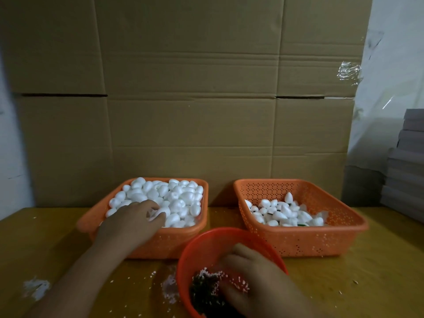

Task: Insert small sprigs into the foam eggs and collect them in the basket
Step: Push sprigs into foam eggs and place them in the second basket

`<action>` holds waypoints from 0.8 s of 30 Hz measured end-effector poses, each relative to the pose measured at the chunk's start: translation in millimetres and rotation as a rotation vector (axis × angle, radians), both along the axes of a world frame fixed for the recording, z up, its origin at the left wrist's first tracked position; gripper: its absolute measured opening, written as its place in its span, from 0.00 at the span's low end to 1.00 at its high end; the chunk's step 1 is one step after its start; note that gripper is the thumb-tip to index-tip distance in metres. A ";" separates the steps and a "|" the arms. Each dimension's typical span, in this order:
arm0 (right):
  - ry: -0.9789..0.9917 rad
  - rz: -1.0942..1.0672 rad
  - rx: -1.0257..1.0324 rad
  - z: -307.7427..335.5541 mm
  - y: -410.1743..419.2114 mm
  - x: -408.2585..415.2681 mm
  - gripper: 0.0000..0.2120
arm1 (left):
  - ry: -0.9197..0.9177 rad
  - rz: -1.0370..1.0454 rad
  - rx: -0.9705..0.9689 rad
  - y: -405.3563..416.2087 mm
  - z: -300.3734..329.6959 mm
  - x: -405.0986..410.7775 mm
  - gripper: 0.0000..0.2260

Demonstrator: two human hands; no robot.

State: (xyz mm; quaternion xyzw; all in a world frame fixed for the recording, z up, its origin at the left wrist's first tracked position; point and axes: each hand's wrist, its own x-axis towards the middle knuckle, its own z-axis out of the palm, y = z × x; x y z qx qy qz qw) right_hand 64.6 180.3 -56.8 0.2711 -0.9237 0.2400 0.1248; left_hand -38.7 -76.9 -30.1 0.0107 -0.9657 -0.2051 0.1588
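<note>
The left hand (135, 220) curls around a foam egg (160, 213) in the full left basket (146, 246); the right hand (250, 274) digs into the sprigs (204, 292) (grip unclear). The right basket (305, 239) holds few finished eggs (282, 214); most remain.

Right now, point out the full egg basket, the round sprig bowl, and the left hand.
full egg basket (146, 244), head view, front wall.
round sprig bowl (195, 253), head view, inner wall.
left hand (135, 220), head view, back of hand.
</note>
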 end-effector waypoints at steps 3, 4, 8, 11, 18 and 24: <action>-0.145 -0.007 0.166 -1.8 -1.1 -0.4 0.20 | -0.026 -0.005 -0.024 -1.7 0.6 -0.3 0.11; -0.171 -0.010 0.177 -1.5 -0.7 -0.5 0.20 | -0.029 -0.008 -0.018 -1.7 0.9 -0.2 0.10; -0.211 0.021 0.218 -0.4 0.6 -1.7 0.21 | -0.050 -0.010 -0.023 -2.4 0.7 -0.3 0.11; -0.229 0.037 0.240 -0.2 1.1 -3.4 0.21 | -0.046 -0.025 0.028 -3.4 0.9 0.1 0.08; -0.242 0.056 0.247 2.2 0.6 -4.1 0.20 | 0.058 -0.078 0.193 -0.2 0.2 -0.4 0.03; -0.241 0.065 0.254 2.0 0.9 -5.9 0.19 | 0.026 -0.482 0.956 31.5 23.6 23.3 0.08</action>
